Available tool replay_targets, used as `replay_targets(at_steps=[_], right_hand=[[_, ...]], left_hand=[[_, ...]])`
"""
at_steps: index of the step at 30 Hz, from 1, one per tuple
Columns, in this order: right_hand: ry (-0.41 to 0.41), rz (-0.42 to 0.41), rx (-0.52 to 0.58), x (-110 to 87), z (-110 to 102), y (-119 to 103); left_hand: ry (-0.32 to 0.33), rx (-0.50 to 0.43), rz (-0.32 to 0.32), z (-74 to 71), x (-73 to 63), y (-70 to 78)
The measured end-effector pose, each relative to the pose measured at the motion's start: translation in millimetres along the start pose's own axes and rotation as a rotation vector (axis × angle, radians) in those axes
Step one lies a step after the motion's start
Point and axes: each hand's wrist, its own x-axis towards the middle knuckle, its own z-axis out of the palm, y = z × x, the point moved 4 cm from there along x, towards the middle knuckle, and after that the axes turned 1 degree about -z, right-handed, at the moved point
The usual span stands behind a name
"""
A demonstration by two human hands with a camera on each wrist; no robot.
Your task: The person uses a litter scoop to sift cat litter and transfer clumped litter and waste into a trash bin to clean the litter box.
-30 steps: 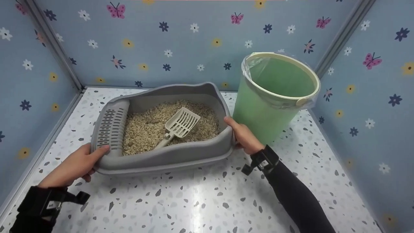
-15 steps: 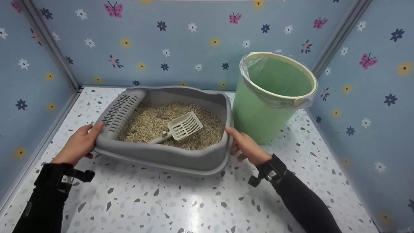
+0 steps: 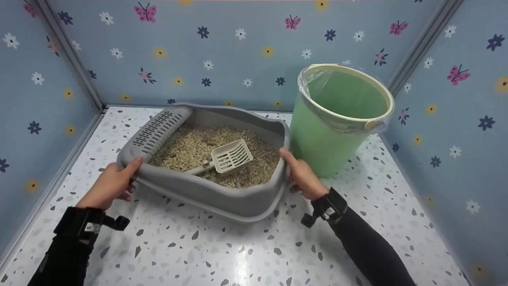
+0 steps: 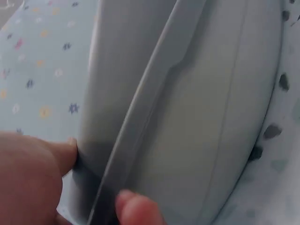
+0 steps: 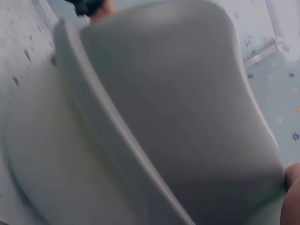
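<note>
A grey litter box (image 3: 222,198) stands angled between both hands, its slotted panel (image 3: 158,129) at the left end. Tan litter (image 3: 186,149) fills its bottom, and a cream slotted litter scoop (image 3: 232,157) lies on top. My left hand (image 3: 113,182) grips the near left corner, thumb on the rim and fingers lower down outside. On the right end, my right hand (image 3: 303,174) holds the rim with its thumb on top. In the left wrist view, the left thumb presses the wall and a fingertip (image 4: 136,206) sits below the flange. Most right-hand fingers are hidden in the right wrist view.
A green bin (image 3: 325,143) with a clear liner over its rim stands right behind the box's right end. Blue patterned walls (image 3: 238,51) enclose the back and both sides. The white speckled floor (image 3: 206,254) stretches in front of the box.
Seen from above, the litter box has turned clockwise: its left end swung back and rightward, its near right corner came forward. The left hand moved along with it; both hands kept hold.
</note>
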Motion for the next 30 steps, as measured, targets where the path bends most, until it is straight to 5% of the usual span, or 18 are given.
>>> replay_targets(at_steps=[7, 13, 18, 23, 30], right_hand=[[-0.105, 0.027, -0.054, -21.1, 8, 7], [0.006, 0.012, 0.003, 12.6, -13, -4], [0.09, -0.048, -0.049, 20.9, -20, -8], [0.128, -0.091, -0.088, 4.3, -10, -4], [0.038, -0.029, -0.164, -27.9, -4, 9]], left_hand=[[0.088, -0.018, 0.041, -12.0, 33.9, 2.9], [0.107, 0.032, 0.025, 25.7, 21.0, 12.8], [0.051, -0.067, 0.022, 60.0, 3.1, 24.4], [0.057, -0.123, 0.022, 59.1, 7.7, 27.8], [0.053, -0.128, 0.01, 54.7, 23.2, 26.7]])
